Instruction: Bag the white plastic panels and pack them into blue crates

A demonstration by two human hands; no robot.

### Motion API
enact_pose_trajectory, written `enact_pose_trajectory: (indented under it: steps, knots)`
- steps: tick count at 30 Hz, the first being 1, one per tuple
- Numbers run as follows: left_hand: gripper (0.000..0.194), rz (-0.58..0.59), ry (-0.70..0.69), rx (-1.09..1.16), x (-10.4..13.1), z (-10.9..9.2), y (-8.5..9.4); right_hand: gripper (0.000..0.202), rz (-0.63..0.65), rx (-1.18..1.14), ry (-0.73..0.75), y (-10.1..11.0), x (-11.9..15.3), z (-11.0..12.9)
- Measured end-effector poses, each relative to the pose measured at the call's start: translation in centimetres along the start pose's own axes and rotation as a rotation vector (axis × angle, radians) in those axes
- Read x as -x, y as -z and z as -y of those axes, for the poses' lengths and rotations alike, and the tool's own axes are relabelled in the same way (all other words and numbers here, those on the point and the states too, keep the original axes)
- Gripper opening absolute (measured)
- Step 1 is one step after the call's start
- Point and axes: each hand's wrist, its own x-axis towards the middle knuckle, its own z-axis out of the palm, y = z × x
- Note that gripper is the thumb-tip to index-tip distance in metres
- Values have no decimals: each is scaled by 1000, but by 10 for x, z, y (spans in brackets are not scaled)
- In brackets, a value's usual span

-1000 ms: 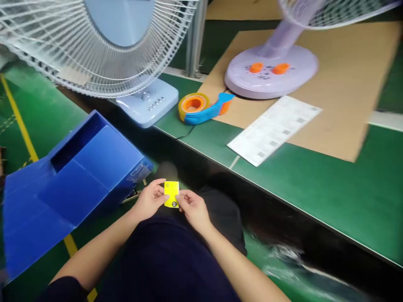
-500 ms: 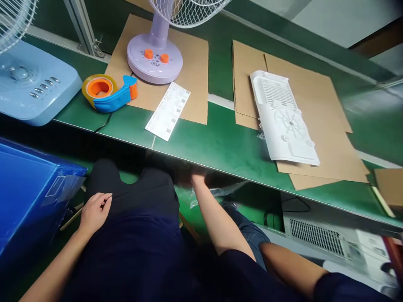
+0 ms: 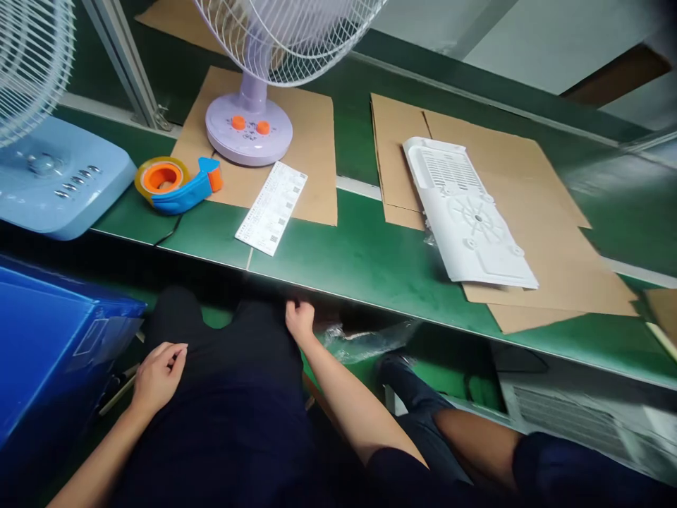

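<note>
My left hand (image 3: 159, 377) rests on my dark-clothed thigh, fingers curled in towards the thumb, with nothing visible in it. Just below the table's front edge, my right hand (image 3: 300, 321) is closed with its knuckles up. Whatever may be inside it is hidden. Beside that hand, in the shadow under the table, lies crumpled clear plastic (image 3: 364, 344). Above on the green tabletop (image 3: 338, 275), nearest to my hands, is a white printed label sheet (image 3: 271, 209). A tape dispenser (image 3: 183, 196), blue and orange, lies left of it.
A purple fan (image 3: 248, 134) stands on cardboard; a blue fan (image 3: 58, 183) is at left. A white plastic panel (image 3: 470, 215) lies on cardboard sheets (image 3: 555, 247). A blue bin (image 3: 47, 346) is at my left. Another person's arm (image 3: 476, 441) and leg are close on my right.
My right hand has drawn back from under the table, moving left, and now shows as a closed fist. The left hand stays on my thigh. The view has tilted up slightly.
</note>
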Motion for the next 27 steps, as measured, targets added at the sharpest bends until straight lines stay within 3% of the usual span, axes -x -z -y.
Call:
enact_pose_trajectory:
  steps: [3,6,10,14,21,27]
  knots:
    - [38,-16,-4,8,1,-1,-2,28,-23,-107,318,-7,-7,39]
    - [38,-29,9,6,2,0,-3,32,-56,-153,554,5,-32,72]
    - [37,-28,23,8,3,-1,-4,60,-144,169,478,25,-86,89]
    - [35,-39,39,22,2,-3,-4,59,-7,407,374,24,-114,90]
    - [38,-20,171,160,-8,-11,-4,23,-60,410,557,16,-81,104]
    - [52,34,306,532,-27,-32,-3,32,-151,112,604,25,-66,111]
